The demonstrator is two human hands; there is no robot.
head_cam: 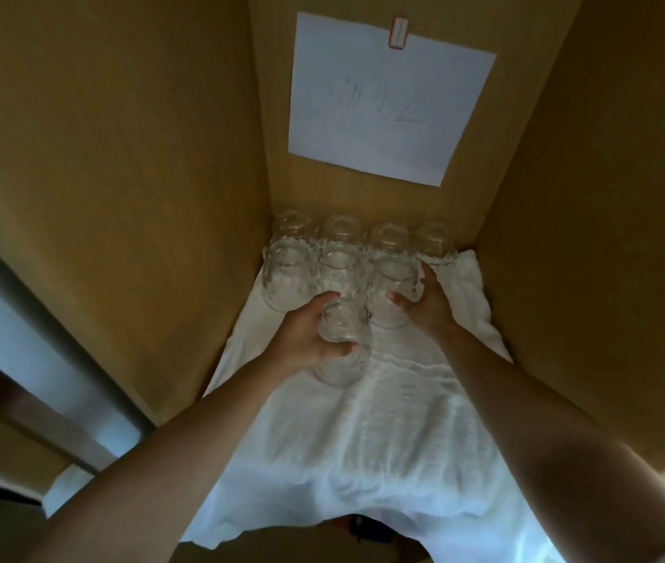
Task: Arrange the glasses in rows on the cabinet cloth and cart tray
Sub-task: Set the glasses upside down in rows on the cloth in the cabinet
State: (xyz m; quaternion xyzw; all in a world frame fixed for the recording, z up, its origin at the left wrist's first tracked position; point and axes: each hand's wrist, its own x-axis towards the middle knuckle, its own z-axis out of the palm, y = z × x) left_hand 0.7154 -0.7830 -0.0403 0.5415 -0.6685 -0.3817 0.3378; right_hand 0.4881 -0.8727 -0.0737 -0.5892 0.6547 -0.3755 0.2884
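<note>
A white cloth (383,420) covers the floor of a wooden cabinet. Several clear glasses (341,233) stand upside down in a row against the back wall, and a second row (286,278) stands in front of them. My left hand (302,339) grips one upturned glass (341,347) near the cloth's middle, in front of the second row. My right hand (428,302) holds the rightmost glass (392,294) of the second row, thumb on its left side and fingers round its right side.
Wooden cabinet walls (140,197) close in on the left, right and back. A white paper sheet (387,99) is clipped to the back wall. The cloth's right rear part (469,294) is bare. A metal frame (38,339) runs at the left.
</note>
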